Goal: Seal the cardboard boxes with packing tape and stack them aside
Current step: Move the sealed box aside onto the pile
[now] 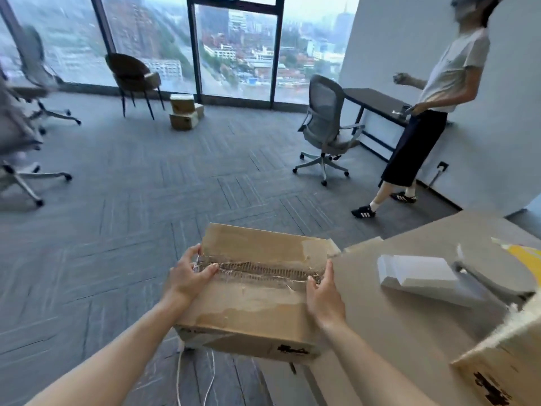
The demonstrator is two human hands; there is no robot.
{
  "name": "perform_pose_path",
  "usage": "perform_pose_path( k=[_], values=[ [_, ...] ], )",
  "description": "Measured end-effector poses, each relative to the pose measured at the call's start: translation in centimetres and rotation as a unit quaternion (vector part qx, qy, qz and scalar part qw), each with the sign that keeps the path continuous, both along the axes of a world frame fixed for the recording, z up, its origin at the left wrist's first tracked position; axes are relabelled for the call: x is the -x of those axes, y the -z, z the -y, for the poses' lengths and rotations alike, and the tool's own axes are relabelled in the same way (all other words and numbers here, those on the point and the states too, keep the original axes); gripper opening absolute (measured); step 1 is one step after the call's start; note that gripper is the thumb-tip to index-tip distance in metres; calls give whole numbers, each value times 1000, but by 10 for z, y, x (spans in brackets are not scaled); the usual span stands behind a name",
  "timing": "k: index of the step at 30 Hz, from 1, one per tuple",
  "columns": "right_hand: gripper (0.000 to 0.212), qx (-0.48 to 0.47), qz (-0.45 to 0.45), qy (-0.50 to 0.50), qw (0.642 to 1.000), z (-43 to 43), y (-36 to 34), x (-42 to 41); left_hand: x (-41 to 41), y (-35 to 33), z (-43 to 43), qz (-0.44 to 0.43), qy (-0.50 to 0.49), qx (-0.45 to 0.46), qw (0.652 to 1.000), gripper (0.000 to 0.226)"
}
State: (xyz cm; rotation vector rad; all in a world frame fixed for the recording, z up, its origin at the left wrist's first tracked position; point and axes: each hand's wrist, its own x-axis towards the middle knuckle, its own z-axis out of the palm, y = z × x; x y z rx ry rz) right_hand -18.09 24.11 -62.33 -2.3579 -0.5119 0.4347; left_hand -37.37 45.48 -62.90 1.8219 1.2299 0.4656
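No readable text, black print on cardboard box at 6 o'clock blurred, likewise second box at 4 o'clock

I am viewing a grey carpet running up to tall windows. A dark chair is standing near the glass. A grey mesh office chair is standing just beside a dark desk along the right wall. More office chairs are showing at the left edge, blurred. A person in a white shirt and dark shorts is standing beside the desk. A tan table is occupying the lower right, and a white carton is lying on it. A white cord is trailing on the carpet at the bottom.
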Motion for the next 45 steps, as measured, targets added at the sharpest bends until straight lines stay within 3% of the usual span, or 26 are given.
perform_pose_path(
  k=[6,14,27,37,39,45],
  values=[
    [70,-31,-16,-47,998,-132,-3,-24,-2,-11,-103,-9,-72,-15,997,66],
    [68,-35,-22,-63,997,-251,-1,-83,-53,-8,-214,-15,-81,-8,997,64],
    [70,-40,-38,20,998,-424,7,-284,-290,1,-424,-11,4,-1,1000,72],
    [68,-62,-23,162,985,-433,-11,-399,-478,-13,-487,3,165,17,986,59],
    [68,-66,-20,201,977,-420,-9,-415,-518,-15,-483,2,203,19,979,64],
    [69,-28,-5,350,936,-376,-7,-462,-649,-8,-450,27,353,44,934,57]
  ],
)
